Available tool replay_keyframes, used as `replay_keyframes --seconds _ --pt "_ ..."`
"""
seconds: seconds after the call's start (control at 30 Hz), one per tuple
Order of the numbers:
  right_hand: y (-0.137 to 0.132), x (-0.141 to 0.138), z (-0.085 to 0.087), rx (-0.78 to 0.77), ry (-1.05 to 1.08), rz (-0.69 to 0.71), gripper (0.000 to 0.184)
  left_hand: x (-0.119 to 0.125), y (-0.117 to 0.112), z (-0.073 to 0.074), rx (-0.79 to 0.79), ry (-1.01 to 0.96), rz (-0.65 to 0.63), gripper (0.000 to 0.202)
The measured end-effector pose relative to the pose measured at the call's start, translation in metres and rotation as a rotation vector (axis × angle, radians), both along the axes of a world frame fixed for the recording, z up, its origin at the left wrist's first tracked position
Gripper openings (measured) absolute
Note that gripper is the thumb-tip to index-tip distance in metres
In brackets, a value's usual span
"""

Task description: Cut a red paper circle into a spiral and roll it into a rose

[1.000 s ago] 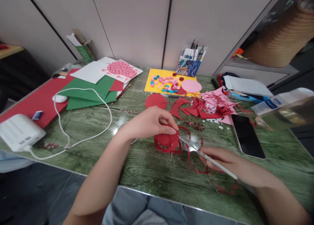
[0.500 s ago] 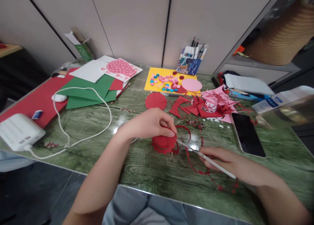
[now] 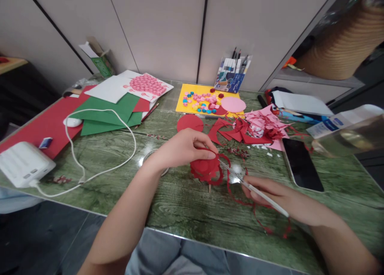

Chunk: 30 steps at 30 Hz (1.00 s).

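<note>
My left hand (image 3: 192, 149) pinches a red paper piece (image 3: 205, 169) with a scalloped edge above the green table. White-handled scissors (image 3: 264, 197) rest in my closed right hand (image 3: 267, 189). Their metal tip points left, touching or close to the paper's right edge by my left fingertips. A narrow, curled red paper strip (image 3: 232, 195) trails down from near the paper toward my right hand. Beyond my left hand lies a flat red paper circle (image 3: 190, 124). A small wooden stick end (image 3: 210, 188) shows below the scalloped piece.
Red and pink paper scraps (image 3: 258, 125) lie behind, near a yellow sheet (image 3: 181, 101) with small coloured pieces. A phone (image 3: 303, 165) is at right. On the left are a white power bank (image 3: 25, 165), a looped cable (image 3: 135, 141) and green paper (image 3: 102, 117).
The red scalloped paper has turned and shifted slightly right in my left hand, showing more of its cut edge. The scissors stay at its right edge.
</note>
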State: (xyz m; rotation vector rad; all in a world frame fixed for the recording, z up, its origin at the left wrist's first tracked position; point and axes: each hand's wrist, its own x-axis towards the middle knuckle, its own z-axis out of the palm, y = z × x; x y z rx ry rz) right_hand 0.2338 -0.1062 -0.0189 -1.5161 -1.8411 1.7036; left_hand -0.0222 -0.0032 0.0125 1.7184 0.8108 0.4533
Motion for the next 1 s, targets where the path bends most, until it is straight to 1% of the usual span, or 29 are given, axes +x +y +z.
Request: replay_keyframes --seconds 0.1,0.2,0.3,0.4,0.5,0.57,0.7,0.87,1.0 --pt "0.0 -0.001 -0.003 -0.055 0.123 -0.032 0.033 0.006 -0.001 -0.001 -0.038 -0.065 0.096 0.017" --pt "0.001 -0.001 -0.006 -0.075 0.24 -0.012 0.038 0.012 -0.004 -0.001 -0.077 -0.129 0.179 0.015" --pt "0.002 -0.001 -0.009 -0.07 0.332 0.001 0.04 0.019 -0.007 -0.004 -0.14 -0.192 0.234 0.016" --pt "0.002 -0.001 -0.018 -0.09 0.467 -0.006 0.043 0.026 -0.01 -0.01 -0.209 -0.282 0.281 0.02" --pt "0.002 -0.002 -0.029 -0.2 0.665 -0.018 0.047 0.034 -0.013 -0.017 -0.301 -0.404 0.325 0.02" --pt "0.003 -0.002 -0.034 -0.235 0.722 -0.047 0.046 0.039 -0.014 -0.022 -0.325 -0.452 0.357 0.02" --pt "0.004 -0.006 -0.034 -0.211 0.694 -0.116 0.043 0.045 -0.017 -0.029 -0.266 -0.436 0.411 0.022" --pt "0.005 -0.01 -0.031 -0.224 0.675 -0.147 0.042 0.049 -0.018 -0.035 -0.257 -0.428 0.412 0.025" --pt "0.006 -0.012 -0.03 -0.174 0.62 -0.171 0.043 0.052 -0.018 -0.038 -0.242 -0.401 0.415 0.025"
